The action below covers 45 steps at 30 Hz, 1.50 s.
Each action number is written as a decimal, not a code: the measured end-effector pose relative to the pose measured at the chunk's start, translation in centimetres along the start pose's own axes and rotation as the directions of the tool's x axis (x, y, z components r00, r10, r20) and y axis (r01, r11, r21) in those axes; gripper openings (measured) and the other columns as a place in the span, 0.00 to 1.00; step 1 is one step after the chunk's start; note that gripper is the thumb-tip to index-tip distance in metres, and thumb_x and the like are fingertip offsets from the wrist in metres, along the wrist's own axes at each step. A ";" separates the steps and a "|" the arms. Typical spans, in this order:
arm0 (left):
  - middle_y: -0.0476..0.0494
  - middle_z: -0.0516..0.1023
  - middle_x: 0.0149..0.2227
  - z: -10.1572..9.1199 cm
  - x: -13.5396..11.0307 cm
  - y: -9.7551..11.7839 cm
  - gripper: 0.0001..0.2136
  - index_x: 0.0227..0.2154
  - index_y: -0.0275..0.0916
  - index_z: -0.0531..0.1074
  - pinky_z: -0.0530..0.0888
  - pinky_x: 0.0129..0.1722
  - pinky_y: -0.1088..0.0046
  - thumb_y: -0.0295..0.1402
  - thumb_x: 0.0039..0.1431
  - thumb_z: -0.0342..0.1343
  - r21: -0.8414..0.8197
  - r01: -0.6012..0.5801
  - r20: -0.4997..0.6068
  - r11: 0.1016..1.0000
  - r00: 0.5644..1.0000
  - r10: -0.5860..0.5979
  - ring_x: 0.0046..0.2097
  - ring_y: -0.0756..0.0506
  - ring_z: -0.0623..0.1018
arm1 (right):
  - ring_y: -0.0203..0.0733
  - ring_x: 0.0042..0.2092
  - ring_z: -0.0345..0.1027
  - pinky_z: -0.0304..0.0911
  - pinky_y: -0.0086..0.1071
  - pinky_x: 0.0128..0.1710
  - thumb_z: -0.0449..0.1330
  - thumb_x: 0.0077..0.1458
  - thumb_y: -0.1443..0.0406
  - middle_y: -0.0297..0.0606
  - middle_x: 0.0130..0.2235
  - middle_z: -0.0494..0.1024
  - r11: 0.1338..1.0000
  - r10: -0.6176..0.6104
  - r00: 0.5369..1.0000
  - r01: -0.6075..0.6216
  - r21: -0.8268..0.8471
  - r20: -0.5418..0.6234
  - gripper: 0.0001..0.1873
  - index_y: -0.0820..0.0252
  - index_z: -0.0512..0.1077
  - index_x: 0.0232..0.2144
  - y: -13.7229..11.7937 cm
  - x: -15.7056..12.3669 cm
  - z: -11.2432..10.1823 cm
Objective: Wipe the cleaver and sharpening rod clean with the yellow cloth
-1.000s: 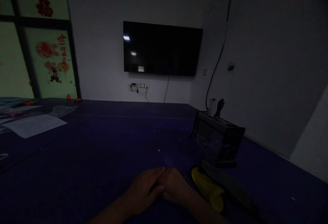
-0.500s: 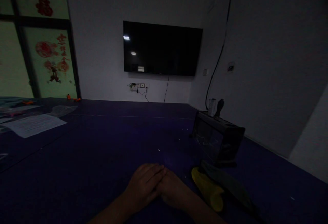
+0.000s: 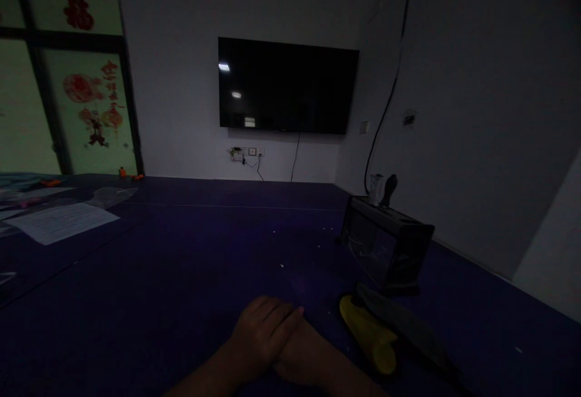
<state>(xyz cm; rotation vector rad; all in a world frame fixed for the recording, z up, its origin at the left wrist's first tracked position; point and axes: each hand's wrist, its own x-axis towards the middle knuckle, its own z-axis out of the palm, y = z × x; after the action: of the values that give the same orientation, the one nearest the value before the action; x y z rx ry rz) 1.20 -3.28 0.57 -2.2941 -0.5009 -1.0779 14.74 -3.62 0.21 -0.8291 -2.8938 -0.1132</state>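
The room is dim. My left hand (image 3: pixel 261 336) lies flat with its fingers stretched out, resting on top of my right hand (image 3: pixel 308 357) on the dark blue table (image 3: pixel 181 264). Most of the right hand's fingers are hidden under the left one. Neither hand holds anything that shows. Just to the right lies a yellow glove (image 3: pixel 370 336) beside a dark grey one (image 3: pixel 403 321), a short way from my right wrist.
A small black oven-like box (image 3: pixel 385 246) with two small bottles on top stands at the right. A sheet of paper (image 3: pixel 61 221) and plastic bits lie at the far left. A black screen (image 3: pixel 288 85) hangs on the far wall.
My left hand has slid further over my right hand, and both have drawn slightly back toward me. Nothing else has moved.
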 end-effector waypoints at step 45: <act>0.38 0.78 0.35 0.5 -0.9 0.5 0.20 0.47 0.33 0.67 0.73 0.30 0.69 0.37 0.59 0.39 -0.161 0.178 0.147 0.971 0.977 -0.155 0.35 0.44 0.78 | 0.46 0.38 0.70 0.64 0.34 0.38 0.54 0.46 0.68 0.44 0.36 0.79 0.996 -0.067 0.996 0.064 -0.064 -0.051 0.14 0.66 0.73 0.36 0.6 0.1 1.6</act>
<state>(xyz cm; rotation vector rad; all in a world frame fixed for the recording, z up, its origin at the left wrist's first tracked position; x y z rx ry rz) 1.24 -3.47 -0.63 -2.5260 -0.6883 -1.0886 14.82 -2.92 -1.35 -0.7298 -2.8817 -0.2298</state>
